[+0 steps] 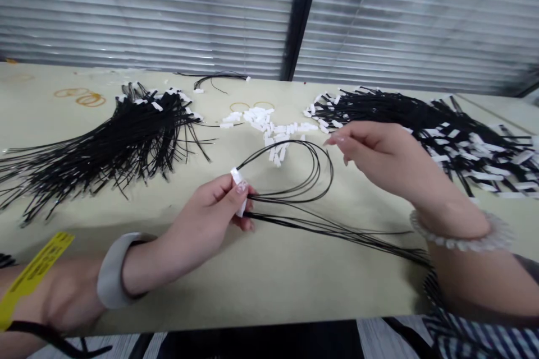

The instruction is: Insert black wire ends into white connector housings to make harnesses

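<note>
My left hand [221,199] is closed on a long white connector [237,176], thumb across its face. Thin black wires [332,229] run from the connector. Some curve round in a loop [314,165] back to it, and others trail right toward my right forearm. Just beyond the loop's right side is my right hand [362,148], its thumb and fingers pinched together. A wire tip may lie at those fingertips, but I cannot make out what they hold. Past the loop, a scattered pile of small white connectors [275,134] lies on the table.
A large bundle of black wires [126,129] lies at left. Another bundle with white connectors [404,112] spreads across the right. Several yellow rubber bands [90,100] sit at the back left. A few loose wires [219,77] lie near the blinds [147,11] behind the table [269,286].
</note>
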A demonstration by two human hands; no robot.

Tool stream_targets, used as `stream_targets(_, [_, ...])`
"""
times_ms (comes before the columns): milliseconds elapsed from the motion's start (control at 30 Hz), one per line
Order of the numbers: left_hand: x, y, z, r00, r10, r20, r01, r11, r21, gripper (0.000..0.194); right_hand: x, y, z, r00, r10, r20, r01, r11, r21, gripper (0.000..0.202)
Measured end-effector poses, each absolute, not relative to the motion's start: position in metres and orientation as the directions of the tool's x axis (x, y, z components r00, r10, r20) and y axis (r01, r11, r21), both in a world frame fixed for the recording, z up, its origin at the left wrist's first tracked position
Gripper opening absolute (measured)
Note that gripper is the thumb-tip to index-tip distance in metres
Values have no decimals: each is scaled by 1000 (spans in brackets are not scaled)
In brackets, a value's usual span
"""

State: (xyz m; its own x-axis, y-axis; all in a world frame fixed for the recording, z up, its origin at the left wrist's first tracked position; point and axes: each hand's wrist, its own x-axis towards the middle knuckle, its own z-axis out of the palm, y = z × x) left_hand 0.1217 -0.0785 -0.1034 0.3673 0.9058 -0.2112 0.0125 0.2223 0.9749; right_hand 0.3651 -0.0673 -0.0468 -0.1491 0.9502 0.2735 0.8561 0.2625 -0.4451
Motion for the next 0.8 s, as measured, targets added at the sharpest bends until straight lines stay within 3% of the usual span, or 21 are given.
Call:
stream_targets(133, [121,-75,-107,347,912,-220,-90,266,960,19,376,-65,-49,-367,918,-150,881,291,-372,28])
stream_targets(267, [121,-75,-108,339,919,-203,-158,268,950,15,368,-68,-53,-395,895,-209,886,311,-344,27])
stream_targets(367, [121,-76,-107,332,920,-209,-212,288,934,14,363,-70,-57,-309,945,-103,896,254,-364,19])
stream_targets(433, [122,-76,-106,329,918,-222,-250,311,917,14,357,-71,-59,-170,983,65,840,179,-512,16])
stream_targets(500, [123,-75,-104,322,917,-238,-289,334,897,16,348,-73,-60,45,958,284,629,194,-753,20])
stream_targets(567, [124,-74,-103,319,915,-246,-311,346,885,18,338,-76,-59,246,865,438,309,359,-881,20])
stream_targets(667, [124,-74,-104,322,917,-236,-301,336,893,17,329,-79,-54,369,749,551,33,582,-813,15])
stream_targets(733, [124,-74,-106,318,922,-221,-242,304,921,16,329,-82,-50,319,722,614,47,635,-771,18])
stream_targets(800, [122,-76,-108,323,924,-205,-137,260,956,18,331,-85,-48,153,758,634,114,623,-773,37])
